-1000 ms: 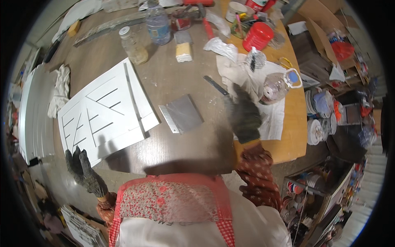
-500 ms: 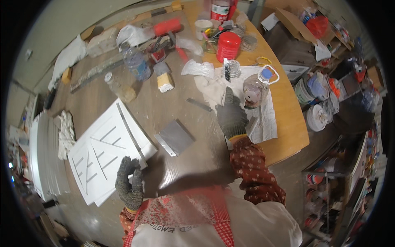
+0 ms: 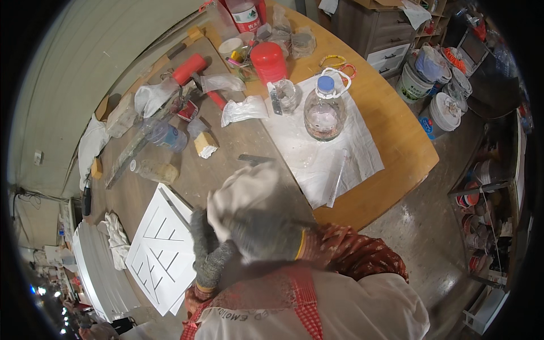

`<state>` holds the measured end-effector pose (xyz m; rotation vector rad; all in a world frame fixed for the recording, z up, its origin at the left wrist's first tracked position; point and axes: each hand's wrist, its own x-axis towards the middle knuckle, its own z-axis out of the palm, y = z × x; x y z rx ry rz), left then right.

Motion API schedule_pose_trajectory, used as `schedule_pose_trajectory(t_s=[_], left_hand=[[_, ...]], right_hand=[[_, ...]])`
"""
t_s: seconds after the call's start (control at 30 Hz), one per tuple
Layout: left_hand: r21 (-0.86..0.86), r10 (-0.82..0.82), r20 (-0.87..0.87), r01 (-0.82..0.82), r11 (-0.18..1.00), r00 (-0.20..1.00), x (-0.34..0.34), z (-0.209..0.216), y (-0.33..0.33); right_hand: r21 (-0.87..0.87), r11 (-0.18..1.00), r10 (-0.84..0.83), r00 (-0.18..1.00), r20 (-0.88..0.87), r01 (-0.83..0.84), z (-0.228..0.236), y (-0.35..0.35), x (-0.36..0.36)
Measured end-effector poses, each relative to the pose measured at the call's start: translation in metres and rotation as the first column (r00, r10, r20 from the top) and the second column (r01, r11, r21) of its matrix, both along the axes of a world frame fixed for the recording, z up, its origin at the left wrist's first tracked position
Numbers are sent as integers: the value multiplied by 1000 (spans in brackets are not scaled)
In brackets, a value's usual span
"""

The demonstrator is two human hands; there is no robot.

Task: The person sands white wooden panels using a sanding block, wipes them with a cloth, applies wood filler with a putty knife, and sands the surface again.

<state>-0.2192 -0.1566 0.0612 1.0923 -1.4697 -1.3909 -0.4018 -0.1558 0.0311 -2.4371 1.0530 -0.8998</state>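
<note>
In gloved right hand point(image 3: 265, 235), crumpled pale cloth point(image 3: 245, 190)

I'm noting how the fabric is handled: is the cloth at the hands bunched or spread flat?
Bunched: the pale cloth shows as a crumpled, blurred heap at the gloved right hand, close to the left hand.

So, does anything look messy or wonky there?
A bit: the white panels look askew, because one pokes out from under the other instead of lining up. The cloth in the right hand is bunched up too, but that may just be from handling. I see no clear spill.
</note>
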Motion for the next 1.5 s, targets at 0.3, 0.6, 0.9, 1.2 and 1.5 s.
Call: schedule_pose_trajectory(t_s=[0.3,0.6,0.9,1.2,1.5], left_hand=[[-14,98,158,-97,995,983,17,-14,-9],[-226,448,-184,-481,847,875,26,27,-55],[-910,820,402,79,407,408,61,45,-110],[-921,780,367,82,381,506,59,49,-125],[-287,138,347,-35,957,928,35,28,-127]], right_hand=[[19,1000,18,957,289,-25,3,-5,-27],[91,770,-587,757,-287,632,-27,-74,-65],[55,785,-540,725,-427,617,-35,-96,-87],[231,769,-554,801,-225,596,-60,-81,-104],[532,845,-250,921,299,57,-25,-42,-89]])
